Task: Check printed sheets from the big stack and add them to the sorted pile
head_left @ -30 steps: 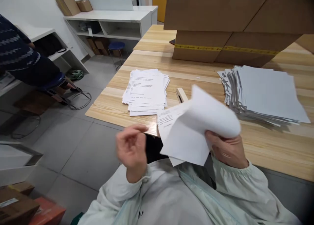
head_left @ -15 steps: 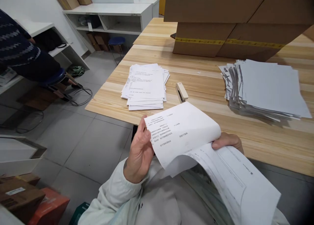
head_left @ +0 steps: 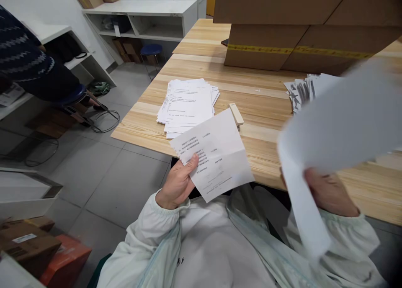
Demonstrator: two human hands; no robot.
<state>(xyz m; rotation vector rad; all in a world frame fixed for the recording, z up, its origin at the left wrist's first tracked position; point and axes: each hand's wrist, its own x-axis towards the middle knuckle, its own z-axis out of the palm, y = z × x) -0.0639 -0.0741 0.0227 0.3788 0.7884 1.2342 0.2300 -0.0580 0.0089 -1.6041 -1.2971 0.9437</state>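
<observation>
My left hand [head_left: 179, 180] pinches the lower left edge of a printed half-size sheet of paper [head_left: 224, 156], thumb on top. Its left edge looks torn or ragged. On the right, my right hand [head_left: 329, 191] is closed on another sheet of paper [head_left: 342, 124], blurred and folding over, its blank side showing. That sheet partly covers a thick stack of paper [head_left: 303, 93] on the table. Beyond my left hand lies a pile of printed sheets [head_left: 190, 101]. A cream stapler [head_left: 236, 114] rests just past the held sheet's top corner.
Large cardboard boxes [head_left: 260, 49] stand at the back of the wooden table [head_left: 144, 116]. A person [head_left: 28, 57] sits on a blue stool at the far left. White shelves [head_left: 147, 9] are behind. Boxes, one orange [head_left: 67, 258], sit on the floor at lower left.
The paper has come apart into two pieces. My right hand has swung right with one piece, while my left hand keeps the printed piece, now lying flatter.
</observation>
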